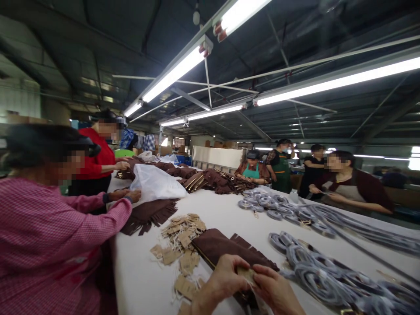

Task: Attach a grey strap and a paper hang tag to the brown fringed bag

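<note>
White-covered work table (141,271) runs down a factory hall beneath fluorescent tube lights (173,74), with cardboard cartons (213,144) at the far end. Workers line both sides of the table. Nearest on its left side, a person in a pink checked shirt (49,245) reaches toward a white plastic bag (155,183). Coiled grey cords (315,280) lie on the table's right side. Left of them is a loose heap of kraft paper tags (180,232) with pale strings. At the table's near edge, a brown fringed panel (216,247) lies directly beyond the wearer's hands. The left hand (226,278) and right hand (275,288) are closed toward each other, their fingers (259,272) grasping a small kraft tag (246,274) between them.
</note>
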Tool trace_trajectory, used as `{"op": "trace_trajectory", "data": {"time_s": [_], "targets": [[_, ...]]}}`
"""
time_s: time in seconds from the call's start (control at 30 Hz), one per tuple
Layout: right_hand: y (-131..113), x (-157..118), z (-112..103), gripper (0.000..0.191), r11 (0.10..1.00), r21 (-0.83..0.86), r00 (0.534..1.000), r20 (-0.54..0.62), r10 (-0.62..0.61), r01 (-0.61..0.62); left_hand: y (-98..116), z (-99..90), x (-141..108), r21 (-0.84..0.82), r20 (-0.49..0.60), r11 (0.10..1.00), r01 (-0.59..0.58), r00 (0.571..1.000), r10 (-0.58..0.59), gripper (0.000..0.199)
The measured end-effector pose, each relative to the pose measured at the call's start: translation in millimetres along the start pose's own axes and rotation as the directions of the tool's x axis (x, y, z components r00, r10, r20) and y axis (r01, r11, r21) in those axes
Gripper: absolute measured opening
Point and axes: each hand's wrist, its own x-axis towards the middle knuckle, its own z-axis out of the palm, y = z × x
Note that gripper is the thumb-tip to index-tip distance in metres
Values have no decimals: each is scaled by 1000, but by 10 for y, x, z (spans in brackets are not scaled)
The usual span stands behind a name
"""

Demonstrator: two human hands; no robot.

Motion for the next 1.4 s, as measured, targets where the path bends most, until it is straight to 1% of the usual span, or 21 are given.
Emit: {"op": "trace_trajectory", "data": {"time_s": [0.03,0.1,0.17,0.2,0.27,0.33,0.4,0.43,0.57,0.67,0.77,0.9,0.97,1.03,1.13,1.2,1.23,1.27,1.3,1.33,1.4], "targets": [[57,24,-16,33,1000,4,1000,-5,-11,11,-7,-16,11,41,-1,999,4,1000,-4,49],[129,31,-34,38,999,35,1000,-21,-21,22,28,-87,27,63,25,997,42,999,-43,59],[138,-23,-28,38,998,33,999,29,-46,45,103,-195,37,47,48,996,74,996,-76,63],[127,-64,-15,38,998,36,997,54,-48,46,141,-253,43,37,54,996,78,995,-80,60],[98,-144,29,37,999,24,996,80,-43,42,194,-356,57,18,75,997,69,995,-70,44],[84,-198,79,40,998,-11,994,96,-53,54,206,-414,63,7,106,998,58,993,-58,29],[87,-223,115,44,996,-52,988,144,-61,69,189,-422,50,0,125,999,36,992,-35,27],[89,-232,124,43,994,-73,982,179,-69,83,177,-412,37,-1,129,1000,20,991,-20,28],[53,-280,131,29,976,-164,962,257,-98,143,171,-364,-25,15,147,1000,-17,989,14,30],[-38,-330,128,23,959,-248,951,305,-59,139,220,-385,-60,62,197,998,-8,980,-5,27],[-147,-354,97,20,952,-289,929,370,17,97,267,-451,-72,96,288,995,8,957,-35,27],[-228,-332,-1,18,940,-338,880,459,121,47,279,-529,-35,90,389,996,17,920,-50,31],[-229,-311,-32,16,932,-359,856,496,146,49,281,-528,-4,92,423,996,11,905,-49,31],[-217,-290,-21,13,926,-370,847,515,136,76,294,-479,20,114,447,993,-17,894,-36,29],[-202,-263,56,15,921,-366,868,491,71,132,330,-340,19,163,417,976,-146,907,66,20],[-198,-251,105,21,924,-350,899,438,19,152,340,-258,-8,212,320,947,-242,933,167,15],[-196,-249,118,25,928,-339,913,407,-3,154,334,-235,-27,257,257,932,-254,948,187,18],[-194,-250,122,28,932,-328,925,380,-19,153,320,-227,-48,302,205,926,-227,964,170,22],[-190,-252,115,31,936,-319,933,359,-28,151,298,-232,-70,341,177,923,-176,977,121,24],[-184,-256,98,33,937,-315,938,346,-31,148,273,-248,-92,369,174,922,-118,983,56,23],[-170,-262,39,34,933,-327,941,338,-32,149,234,-300,-135,380,234,925,-22,970,-73,17]]}}
